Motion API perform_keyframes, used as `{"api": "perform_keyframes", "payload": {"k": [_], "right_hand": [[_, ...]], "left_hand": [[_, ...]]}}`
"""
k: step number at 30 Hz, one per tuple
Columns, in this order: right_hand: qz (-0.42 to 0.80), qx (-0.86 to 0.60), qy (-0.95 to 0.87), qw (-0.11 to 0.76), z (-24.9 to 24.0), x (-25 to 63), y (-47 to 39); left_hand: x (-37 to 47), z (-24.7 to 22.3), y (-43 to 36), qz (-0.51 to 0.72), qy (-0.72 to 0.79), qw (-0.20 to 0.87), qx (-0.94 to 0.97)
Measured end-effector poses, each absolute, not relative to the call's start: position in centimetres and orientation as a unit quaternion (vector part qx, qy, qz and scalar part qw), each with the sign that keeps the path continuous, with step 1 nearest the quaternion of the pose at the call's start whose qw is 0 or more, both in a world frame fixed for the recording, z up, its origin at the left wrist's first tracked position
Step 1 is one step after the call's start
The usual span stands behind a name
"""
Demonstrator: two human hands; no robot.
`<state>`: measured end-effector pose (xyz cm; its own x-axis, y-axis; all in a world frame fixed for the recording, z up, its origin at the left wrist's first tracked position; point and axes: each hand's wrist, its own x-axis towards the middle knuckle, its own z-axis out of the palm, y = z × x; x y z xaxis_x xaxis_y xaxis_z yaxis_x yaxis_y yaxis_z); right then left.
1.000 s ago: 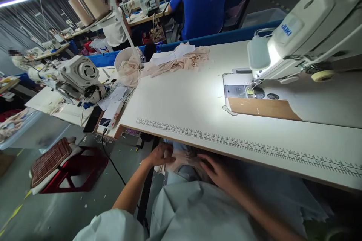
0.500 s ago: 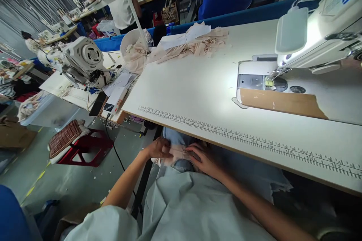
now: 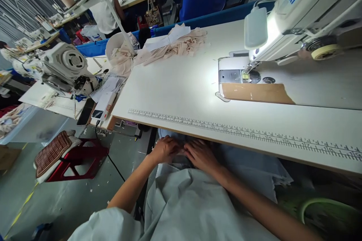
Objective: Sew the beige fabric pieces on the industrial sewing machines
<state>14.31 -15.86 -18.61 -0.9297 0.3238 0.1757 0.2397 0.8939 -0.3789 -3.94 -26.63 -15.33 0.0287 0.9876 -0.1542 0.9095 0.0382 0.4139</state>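
My left hand (image 3: 166, 150) is over my lap, just below the table's front edge, with its fingers curled in a pinch. Close beside it, my right hand (image 3: 201, 155) has its fingers bent and pressed down. Between the fingertips shows a little of a pale pink piece of fabric (image 3: 179, 151); the hands cover most of it. Above them lies the white sewing table (image 3: 169, 86), with a printed ruler (image 3: 226, 130) along its front. The sewing machine (image 3: 285, 11) stands at the right, its needle area lit.
A bundle of pale pink fabric (image 3: 183, 47) lies at the table's back left with paper on it. Further left are a phone (image 3: 85, 112), a white box (image 3: 104, 106), another sewing machine (image 3: 65, 66) and a red stool (image 3: 82, 160). Two people sit beyond the table.
My hands have come closer together, and the pink fabric that lay spread between them is now mostly covered. The view has turned to the right.
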Motion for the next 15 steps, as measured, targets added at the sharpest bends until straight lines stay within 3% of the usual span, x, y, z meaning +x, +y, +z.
{"api": "perform_keyframes", "payload": {"k": [9,15], "right_hand": [[0.166,-0.134,-0.972,0.094,-17.8,13.9,-15.8],[0.221,-0.141,-0.959,0.107,-17.3,13.8,-15.1]], "left_hand": [[-3.5,-15.0,-27.0,0.044,0.715,0.183,0.673],[-3.6,-15.1,-27.4,0.162,0.730,0.217,0.627]]}}
